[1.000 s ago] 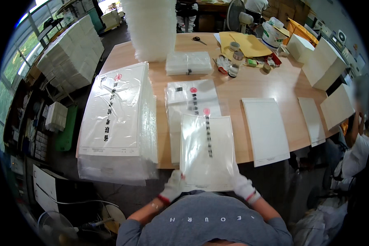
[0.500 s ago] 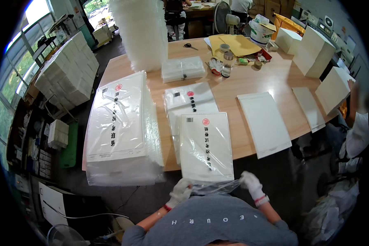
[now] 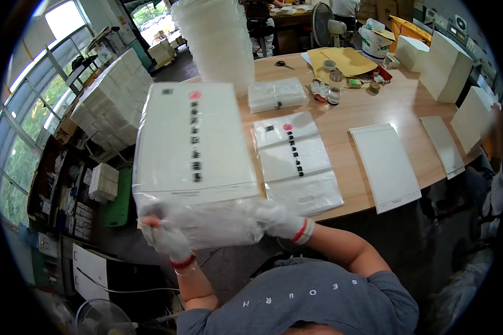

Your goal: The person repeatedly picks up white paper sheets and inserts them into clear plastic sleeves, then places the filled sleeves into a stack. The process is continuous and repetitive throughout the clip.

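Note:
A clear plastic bag, with white printed sheets inside, lies over the pile at the left of the table. My left hand, in a white glove with bare fingertips, is closed on the loose near edge of this bag. At the bag's near right corner, my right hand, also gloved and a little blurred, grips the crumpled plastic. The pile beneath is mostly hidden by the bag. Right of it lies a flat stack of printed plastic bags.
Farther right are a stack of white sheets and a narrower one. Behind stand a tall stack of clear plastic, a folded plastic bundle, scissors and a bottle. Another person's arm is at the right.
Both hands have carried the filled bag from the middle front of the table leftward onto the pile. The printed bags beneath it are now uncovered. The view has shifted slightly.

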The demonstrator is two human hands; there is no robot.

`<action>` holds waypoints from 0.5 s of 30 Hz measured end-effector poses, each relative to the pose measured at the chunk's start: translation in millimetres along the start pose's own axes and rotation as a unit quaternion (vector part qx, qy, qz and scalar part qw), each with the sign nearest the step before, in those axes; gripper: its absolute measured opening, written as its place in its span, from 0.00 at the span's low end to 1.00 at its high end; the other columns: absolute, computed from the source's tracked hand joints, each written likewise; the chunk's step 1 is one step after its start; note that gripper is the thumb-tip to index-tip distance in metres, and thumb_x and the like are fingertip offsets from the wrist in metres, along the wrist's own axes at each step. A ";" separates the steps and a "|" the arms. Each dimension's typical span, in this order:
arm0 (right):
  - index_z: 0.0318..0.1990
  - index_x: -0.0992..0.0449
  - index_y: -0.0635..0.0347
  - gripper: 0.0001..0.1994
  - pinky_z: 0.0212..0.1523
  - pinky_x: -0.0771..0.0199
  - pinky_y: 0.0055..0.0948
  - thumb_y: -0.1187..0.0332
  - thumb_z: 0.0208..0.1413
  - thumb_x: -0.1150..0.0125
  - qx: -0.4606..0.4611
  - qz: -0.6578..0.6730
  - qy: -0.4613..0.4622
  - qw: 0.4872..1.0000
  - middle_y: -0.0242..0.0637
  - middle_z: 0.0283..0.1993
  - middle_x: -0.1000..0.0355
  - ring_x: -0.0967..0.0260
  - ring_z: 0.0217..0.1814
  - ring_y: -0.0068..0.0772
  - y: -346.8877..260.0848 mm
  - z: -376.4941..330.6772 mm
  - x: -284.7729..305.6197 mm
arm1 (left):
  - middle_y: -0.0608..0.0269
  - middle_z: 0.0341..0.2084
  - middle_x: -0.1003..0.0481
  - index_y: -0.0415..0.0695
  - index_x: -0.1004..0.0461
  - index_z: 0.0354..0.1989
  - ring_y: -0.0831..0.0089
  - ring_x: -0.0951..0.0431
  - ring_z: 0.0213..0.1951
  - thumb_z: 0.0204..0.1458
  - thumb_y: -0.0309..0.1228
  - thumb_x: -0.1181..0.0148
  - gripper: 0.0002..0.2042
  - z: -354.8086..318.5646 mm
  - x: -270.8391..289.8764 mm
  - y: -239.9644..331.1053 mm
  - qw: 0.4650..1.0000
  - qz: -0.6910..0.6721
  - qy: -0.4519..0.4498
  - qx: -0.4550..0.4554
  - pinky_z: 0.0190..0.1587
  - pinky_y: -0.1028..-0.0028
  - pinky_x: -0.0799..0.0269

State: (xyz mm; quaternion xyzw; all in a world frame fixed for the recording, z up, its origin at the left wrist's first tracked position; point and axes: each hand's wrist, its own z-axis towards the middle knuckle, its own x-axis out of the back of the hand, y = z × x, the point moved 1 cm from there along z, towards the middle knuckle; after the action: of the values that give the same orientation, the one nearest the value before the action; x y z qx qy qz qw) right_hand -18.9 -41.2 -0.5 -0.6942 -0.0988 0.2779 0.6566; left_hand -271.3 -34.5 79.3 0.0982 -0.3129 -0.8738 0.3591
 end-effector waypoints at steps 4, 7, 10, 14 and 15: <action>0.46 0.36 0.66 0.16 0.26 0.28 0.20 0.61 0.59 0.52 -0.116 0.157 -0.020 0.980 0.30 0.25 0.33 0.32 0.25 0.20 -6.2 22.1 -51.4 | 0.69 0.30 0.39 0.46 0.39 0.27 0.75 0.38 0.38 0.51 0.29 0.57 0.03 2.7 28.6 -85.5 0.888 -0.309 0.077 0.332 0.48 0.71 0.41; 0.49 0.36 0.66 0.18 0.29 0.28 0.22 0.60 0.60 0.54 -0.038 0.061 0.019 0.997 0.35 0.31 0.31 0.31 0.29 0.23 10.6 5.1 -40.1 | 0.69 0.33 0.35 0.48 0.35 0.31 0.74 0.37 0.40 0.54 0.33 0.57 0.05 -52.8 64.4 -146.3 0.927 -0.200 0.070 0.310 0.50 0.70 0.41; 0.50 0.35 0.64 0.18 0.32 0.28 0.23 0.60 0.59 0.54 -0.135 0.070 0.042 0.987 0.38 0.35 0.30 0.30 0.32 0.25 60.9 -37.4 4.6 | 0.62 0.44 0.31 0.44 0.34 0.51 0.70 0.34 0.47 0.55 0.37 0.55 0.17 -136.3 25.2 -108.6 0.777 -0.165 0.033 0.607 0.50 0.68 0.38; 0.50 0.36 0.64 0.16 0.31 0.29 0.22 0.64 0.58 0.52 -0.235 0.055 0.203 0.949 0.37 0.35 0.30 0.32 0.31 0.23 106.4 -118.0 55.9 | 0.52 0.31 0.28 0.44 0.28 0.33 0.56 0.29 0.39 0.44 0.30 0.47 0.08 -263.2 -58.6 -80.6 0.776 -0.013 -0.604 0.179 0.41 0.62 0.33; 0.50 0.36 0.64 0.16 0.31 0.29 0.22 0.64 0.58 0.52 -0.245 0.059 0.220 0.942 0.37 0.35 0.31 0.32 0.30 0.23 106.5 -134.3 64.1 | 0.51 0.31 0.28 0.43 0.28 0.32 0.56 0.29 0.37 0.44 0.30 0.46 0.08 -265.3 -91.1 -57.2 0.780 -0.026 -0.611 0.133 0.41 0.61 0.34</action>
State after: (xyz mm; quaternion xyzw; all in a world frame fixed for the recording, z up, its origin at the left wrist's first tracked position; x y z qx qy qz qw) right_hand 79.1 -136.7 -122.1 -0.8822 0.0238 0.1234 0.4538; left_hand -132.7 -66.9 -169.0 -0.4015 -0.5773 -0.7090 0.0535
